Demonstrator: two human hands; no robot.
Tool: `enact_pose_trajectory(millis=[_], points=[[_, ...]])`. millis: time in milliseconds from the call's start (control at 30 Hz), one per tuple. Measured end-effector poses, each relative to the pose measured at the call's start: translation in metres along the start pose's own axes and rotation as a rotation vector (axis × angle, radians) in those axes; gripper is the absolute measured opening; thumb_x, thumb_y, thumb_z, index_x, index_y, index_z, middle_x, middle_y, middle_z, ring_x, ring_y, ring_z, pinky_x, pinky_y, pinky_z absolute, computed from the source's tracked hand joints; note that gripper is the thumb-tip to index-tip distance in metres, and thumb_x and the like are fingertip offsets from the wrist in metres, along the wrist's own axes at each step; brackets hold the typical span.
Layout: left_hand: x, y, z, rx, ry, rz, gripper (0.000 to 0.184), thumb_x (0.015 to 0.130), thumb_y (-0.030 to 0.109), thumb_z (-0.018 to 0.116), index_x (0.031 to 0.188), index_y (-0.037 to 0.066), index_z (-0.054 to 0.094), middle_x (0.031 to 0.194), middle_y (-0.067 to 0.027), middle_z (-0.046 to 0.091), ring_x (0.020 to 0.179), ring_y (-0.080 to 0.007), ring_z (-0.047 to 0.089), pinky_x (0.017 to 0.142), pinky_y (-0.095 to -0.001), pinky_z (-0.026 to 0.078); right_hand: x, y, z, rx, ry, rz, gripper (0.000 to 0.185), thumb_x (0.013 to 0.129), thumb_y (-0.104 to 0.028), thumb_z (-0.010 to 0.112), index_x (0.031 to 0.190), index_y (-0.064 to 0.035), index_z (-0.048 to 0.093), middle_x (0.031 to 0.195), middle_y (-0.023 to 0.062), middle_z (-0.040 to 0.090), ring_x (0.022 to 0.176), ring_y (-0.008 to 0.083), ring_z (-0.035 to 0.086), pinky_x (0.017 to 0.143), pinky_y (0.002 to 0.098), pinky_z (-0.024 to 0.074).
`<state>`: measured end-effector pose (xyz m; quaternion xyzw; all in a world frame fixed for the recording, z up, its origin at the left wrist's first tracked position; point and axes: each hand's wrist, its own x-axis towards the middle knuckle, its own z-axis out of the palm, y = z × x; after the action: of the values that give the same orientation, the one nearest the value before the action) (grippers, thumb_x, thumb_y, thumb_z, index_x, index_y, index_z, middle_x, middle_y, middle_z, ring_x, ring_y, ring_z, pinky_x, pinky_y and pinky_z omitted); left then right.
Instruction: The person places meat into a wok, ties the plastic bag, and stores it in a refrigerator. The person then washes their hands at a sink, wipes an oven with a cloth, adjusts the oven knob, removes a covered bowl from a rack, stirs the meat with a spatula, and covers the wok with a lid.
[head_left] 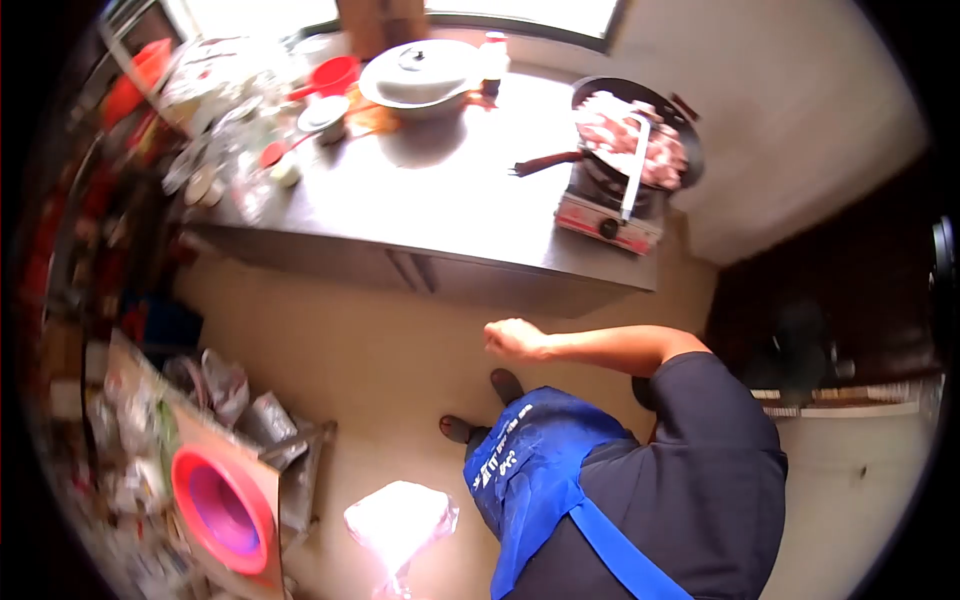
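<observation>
My right hand (pixel 515 339) reaches out in front of my blue apron (pixel 545 440), over the floor and short of the counter. Its fingers look curled closed, with no object showing in them. My left hand is out of sight. Beyond my right hand stands a steel counter (pixel 450 205). On its right end a dark wok (pixel 690 125) full of raw pink meat pieces (pixel 612 128) sits on a portable gas stove (pixel 608 222). A metal utensil (pixel 636 175) rests in the meat, its handle hanging over the stove's front.
A large lidded pot (pixel 420 75), a red ladle (pixel 335 75), a dark bottle (pixel 493 62) and plastic bags (pixel 235 140) crowd the counter's back and left. A pink basin (pixel 222 510) stands on a board-topped table at lower left. A pale bag (pixel 402 515) lies low beside me.
</observation>
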<state>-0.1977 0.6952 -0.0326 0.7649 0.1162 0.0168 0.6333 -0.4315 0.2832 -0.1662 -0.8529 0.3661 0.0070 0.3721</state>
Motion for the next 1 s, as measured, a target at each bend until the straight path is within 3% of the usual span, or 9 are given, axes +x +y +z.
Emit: enact_pose_trajectory(millis=[67, 167, 267, 367, 433, 600, 700, 800, 1000], points=[[-0.006, 0.009, -0.018, -0.065, 0.120, 0.062, 0.016, 0.083, -0.003, 0.058, 0.075, 0.003, 0.046, 0.074, -0.0013, 0.046, 0.070, -0.0117, 0.043, 0.065, -0.0295, 0.037, 0.023, -0.013, 0.014, -0.041, -0.048, -0.326, 0.019, 0.092, -0.023, 0.058, 0.091, -0.0038, 0.059, 0.089, 0.0186, 0.068, 0.087, 0.0407, 0.067, 0.077, 0.0520, 0.0535], [-0.011, 0.024, -0.078, -0.171, 0.333, 0.126, 0.022, 0.082, -0.006, 0.057, 0.072, 0.006, 0.042, 0.071, 0.0010, 0.043, 0.066, -0.0097, 0.037, 0.061, -0.0287, 0.033, 0.042, -0.051, 0.009, -0.232, -0.250, -0.188, 0.015, 0.089, -0.020, 0.058, 0.084, -0.0059, 0.057, 0.085, 0.0183, 0.063, 0.080, 0.0413, 0.064, 0.065, 0.0523, 0.0510], [-0.051, 0.028, -0.179, -0.271, 0.598, 0.164, 0.028, 0.080, -0.009, 0.057, 0.069, 0.008, 0.037, 0.068, 0.0033, 0.039, 0.063, -0.0077, 0.032, 0.057, -0.0278, 0.029, 0.043, -0.047, 0.019, -0.253, 0.046, -0.531, 0.010, 0.090, -0.011, 0.064, 0.098, -0.0071, 0.066, 0.089, 0.0179, 0.068, 0.080, 0.0395, 0.067, 0.068, 0.0463, 0.0547], [-0.109, 0.012, -0.258, -0.341, 0.820, 0.188, 0.035, 0.078, -0.012, 0.057, 0.066, 0.010, 0.033, 0.065, 0.0056, 0.035, 0.059, -0.0057, 0.027, 0.053, -0.0270, 0.025, 0.025, -0.050, 0.041, -0.120, -0.155, -0.325, 0.009, 0.093, -0.015, 0.064, 0.096, -0.0062, 0.066, 0.081, 0.0172, 0.069, 0.073, 0.0370, 0.068, 0.065, 0.0436, 0.0548], [-0.129, -0.009, -0.301, -0.393, 0.918, 0.194, 0.037, 0.071, -0.014, 0.057, 0.062, 0.009, 0.030, 0.064, 0.0074, 0.027, 0.061, -0.0049, 0.024, 0.054, -0.0267, 0.021, 0.018, -0.048, 0.094, -0.180, -0.051, -0.517, 0.012, 0.097, -0.015, 0.061, 0.096, -0.0043, 0.066, 0.074, 0.0149, 0.068, 0.062, 0.0257, 0.068, 0.059, 0.0392, 0.0529], [-0.156, -0.048, -0.416, -0.200, 1.034, 0.057, 0.038, 0.071, -0.010, 0.057, 0.060, 0.009, 0.027, 0.064, 0.0074, 0.025, 0.061, -0.0043, 0.024, 0.053, -0.0274, 0.019, -0.019, -0.185, 0.221, -0.152, -0.189, -0.782, 0.010, 0.094, -0.012, 0.063, 0.093, -0.0026, 0.064, 0.076, 0.0168, 0.067, 0.064, 0.0323, 0.066, 0.061, 0.0425, 0.0508], [-0.173, -0.080, -0.491, -0.179, 1.142, -0.095, 0.037, 0.071, -0.008, 0.058, 0.060, 0.010, 0.027, 0.063, 0.0075, 0.025, 0.060, -0.0043, 0.024, 0.052, -0.0279, 0.017, -0.049, -0.283, 0.296, -0.265, -0.235, -1.320, 0.012, 0.095, -0.015, 0.063, 0.095, -0.0031, 0.064, 0.073, 0.0151, 0.065, 0.065, 0.0297, 0.069, 0.058, 0.0411, 0.0528], [-0.189, -0.080, -0.547, -0.200, 1.281, -0.153, 0.037, 0.074, -0.007, 0.058, 0.060, 0.010, 0.028, 0.062, 0.0084, 0.027, 0.059, -0.0036, 0.025, 0.052, -0.0267, 0.018, -0.077, -0.358, 0.353, -0.265, -0.513, -0.987, 0.010, 0.097, -0.014, 0.062, 0.096, -0.0037, 0.065, 0.072, 0.0119, 0.065, 0.058, 0.0228, 0.068, 0.049, 0.0357, 0.0521], [-0.219, -0.129, -0.687, -0.391, 1.552, -0.059, 0.035, 0.074, -0.014, 0.055, 0.060, 0.010, 0.035, 0.060, 0.0062, 0.035, 0.054, -0.0044, 0.029, 0.051, -0.0233, 0.026, -0.138, -0.465, 0.509, -0.491, -0.622, -1.244, 0.013, 0.097, -0.015, 0.061, 0.095, -0.0029, 0.066, 0.068, 0.0101, 0.064, 0.054, 0.0199, 0.065, 0.050, 0.0342, 0.0499]])
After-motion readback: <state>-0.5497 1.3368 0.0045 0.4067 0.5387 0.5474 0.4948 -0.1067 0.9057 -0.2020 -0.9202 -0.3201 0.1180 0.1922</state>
